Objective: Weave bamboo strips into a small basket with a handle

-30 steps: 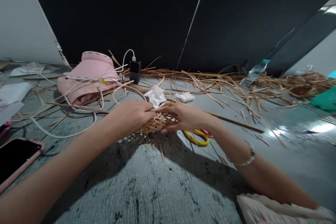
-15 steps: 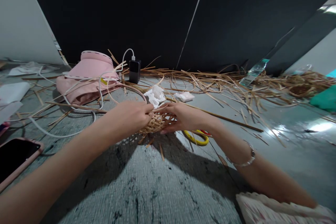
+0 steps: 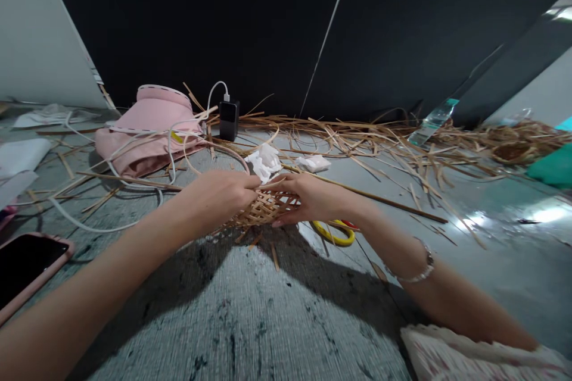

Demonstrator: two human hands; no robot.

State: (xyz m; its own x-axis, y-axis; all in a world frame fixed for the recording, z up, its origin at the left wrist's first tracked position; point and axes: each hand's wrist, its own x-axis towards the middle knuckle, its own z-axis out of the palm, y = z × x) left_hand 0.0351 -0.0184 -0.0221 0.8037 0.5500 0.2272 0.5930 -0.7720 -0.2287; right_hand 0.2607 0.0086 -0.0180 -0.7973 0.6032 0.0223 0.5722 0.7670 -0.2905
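Note:
Between my hands is a small woven basket (image 3: 263, 207) of pale, flat strips with an open lattice. My left hand (image 3: 226, 193) closes over its left upper edge, fingers pinched at the rim; most of the fingertips are hidden. On the other side my right hand (image 3: 308, 196) grips the basket, thumb low on the near face and fingers over the top edge. A thin strip lies along the rim between both sets of fingers. Just right of the basket, partly behind my right wrist, are yellow scissor-like loop handles (image 3: 335, 233).
A pink sun visor (image 3: 154, 122), white cable and black power bank (image 3: 229, 120) stand at the back left. Crumpled tissue (image 3: 264, 162) lies behind the basket. Loose strips (image 3: 357, 137) line the wall beside a plastic bottle (image 3: 433, 122). A phone (image 3: 29, 271) lies at left.
My left hand has shifted slightly left along the rim, and a little more of the lattice shows between my hands. My right hand stays nearly still.

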